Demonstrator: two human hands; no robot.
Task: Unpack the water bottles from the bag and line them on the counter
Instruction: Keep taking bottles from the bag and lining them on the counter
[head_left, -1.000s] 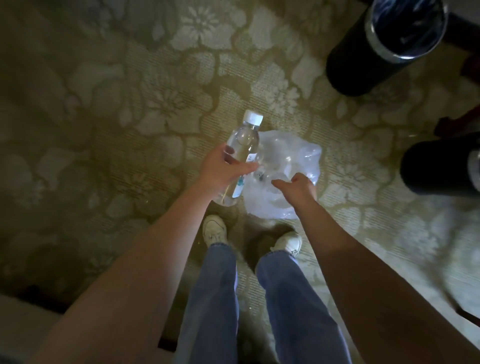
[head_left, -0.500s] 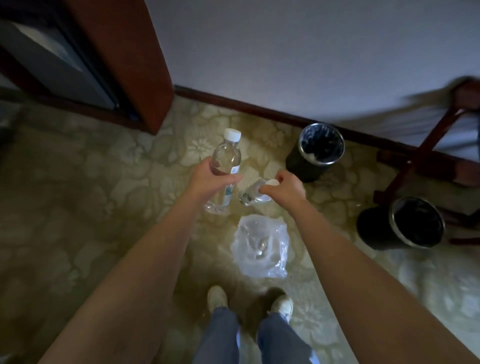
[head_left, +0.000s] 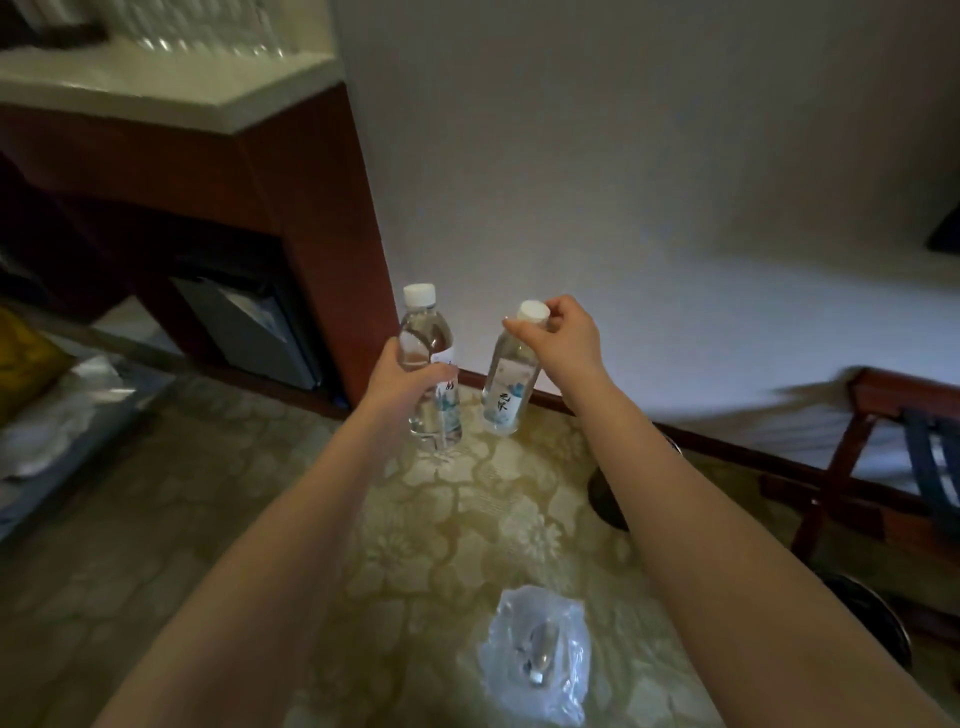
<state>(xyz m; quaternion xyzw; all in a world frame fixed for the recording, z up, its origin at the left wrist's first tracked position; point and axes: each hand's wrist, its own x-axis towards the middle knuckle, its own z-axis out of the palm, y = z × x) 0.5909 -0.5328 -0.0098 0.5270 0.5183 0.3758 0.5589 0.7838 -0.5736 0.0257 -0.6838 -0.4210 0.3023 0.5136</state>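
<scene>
My left hand (head_left: 402, 382) grips a clear water bottle (head_left: 427, 332) with a white cap around its middle, held upright in the air. My right hand (head_left: 558, 338) holds a second water bottle (head_left: 509, 387) by its white cap, hanging slightly tilted beside the first. A clear plastic bag (head_left: 535, 657) lies on the patterned carpet below, between my arms, with at least one more bottle inside it. The white counter (head_left: 171, 93) tops a dark wooden cabinet at the upper left.
A small fridge (head_left: 249, 332) sits under the counter. Two dark bins (head_left: 605, 493) (head_left: 872, 618) stand partly hidden behind my right arm. A wooden luggage rack (head_left: 893, 467) is at the right. Bedding and a yellow item (head_left: 31, 358) lie at the left edge.
My view has lifted from the floor toward the wall and counter. Both hands rose, the right one pulling a second bottle out of the bag, which stays on the carpet.
</scene>
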